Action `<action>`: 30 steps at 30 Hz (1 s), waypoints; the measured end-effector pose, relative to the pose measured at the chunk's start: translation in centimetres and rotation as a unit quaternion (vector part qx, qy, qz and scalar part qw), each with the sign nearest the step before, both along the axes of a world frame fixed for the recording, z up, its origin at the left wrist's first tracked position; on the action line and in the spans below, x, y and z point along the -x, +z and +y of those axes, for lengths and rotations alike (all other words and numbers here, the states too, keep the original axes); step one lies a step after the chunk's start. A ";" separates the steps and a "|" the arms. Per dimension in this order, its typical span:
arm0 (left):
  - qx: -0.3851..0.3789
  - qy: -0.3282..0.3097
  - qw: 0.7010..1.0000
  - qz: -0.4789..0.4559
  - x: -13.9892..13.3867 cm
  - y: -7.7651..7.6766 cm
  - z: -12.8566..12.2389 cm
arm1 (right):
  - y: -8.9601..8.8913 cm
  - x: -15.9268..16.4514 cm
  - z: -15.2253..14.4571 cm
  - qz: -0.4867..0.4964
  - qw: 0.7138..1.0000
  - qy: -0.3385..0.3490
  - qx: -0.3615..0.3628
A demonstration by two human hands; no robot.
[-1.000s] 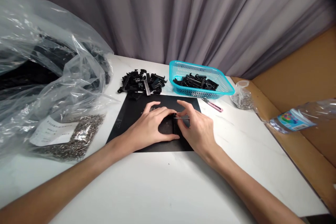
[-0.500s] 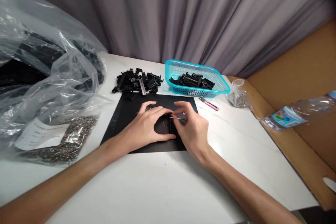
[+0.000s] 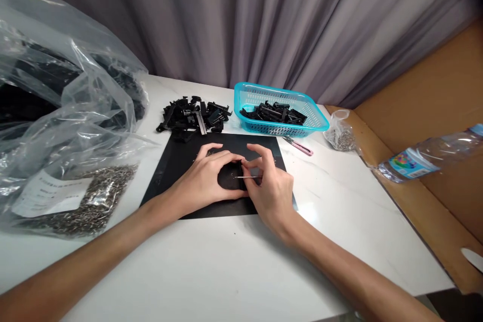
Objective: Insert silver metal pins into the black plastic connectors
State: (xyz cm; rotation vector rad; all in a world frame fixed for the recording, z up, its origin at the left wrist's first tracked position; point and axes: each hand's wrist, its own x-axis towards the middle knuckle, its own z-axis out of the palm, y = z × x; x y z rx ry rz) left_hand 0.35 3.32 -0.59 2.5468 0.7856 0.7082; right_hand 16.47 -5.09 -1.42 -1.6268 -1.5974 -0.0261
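Observation:
My left hand [image 3: 202,176] is closed on a narrow black plastic part [image 3: 240,170], its thumb and forefinger at the two ends. The part stands over the black mat [image 3: 177,161]. A thin metal rod or pin [image 3: 248,177] is pinched in my right hand [image 3: 274,188]. The rod lies crosswise at the part, its tip showing to the left of it. My right fingertips are close against the part's far end. Tiny metal bits lie on the mat, partly hidden by my hands.
Behind the mat is a heap of black plastic parts [image 3: 192,115]. A blue basket [image 3: 317,115] holds similar parts. A pink cutter [image 3: 300,146], a small bag [image 3: 341,133] and a bottle [image 3: 415,163] are to the right. Bags of metal pins [image 3: 101,201] and black parts [image 3: 109,85] fill the left.
The rod has shifted left and slightly nearer, and its tip now shows beyond the part. My left hand keeps its hold. The whole view has moved slightly.

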 end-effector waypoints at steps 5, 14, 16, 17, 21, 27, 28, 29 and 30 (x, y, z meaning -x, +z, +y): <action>0.014 0.011 1.000 -0.002 0.1 -0.2 0.2 | 0.1 -0.2 0.1 0.013 1.000 0.014 0.021; 0.008 0.005 1.000 -0.006 0.1 -0.2 0.4 | 0.0 -0.6 0.4 -0.008 1.000 0.010 0.028; -0.006 0.007 1.000 -0.005 0.1 -0.1 0.3 | 0.3 -1.0 0.3 0.003 0.999 0.024 0.024; -0.013 0.009 1.000 -0.003 0.0 -0.1 0.2 | 0.4 -1.2 0.2 0.012 0.999 0.034 0.022; -0.033 0.017 0.999 0.007 0.1 0.1 -0.1 | 1.1 -2.2 0.1 0.047 0.996 0.070 0.028; -0.018 0.030 0.999 0.009 0.1 0.0 -0.2 | 1.8 -3.9 0.9 0.105 0.991 0.086 0.005; -0.017 0.028 0.999 0.007 0.1 0.0 -0.2 | 2.0 -4.2 1.0 0.108 0.990 0.089 -0.002; -0.016 0.027 1.000 0.004 0.1 0.0 -0.2 | 2.2 -4.5 1.2 0.105 0.990 0.092 -0.007; -0.016 0.025 1.000 0.003 0.1 0.0 -0.2 | 2.3 -4.8 1.3 0.096 0.991 0.092 -0.008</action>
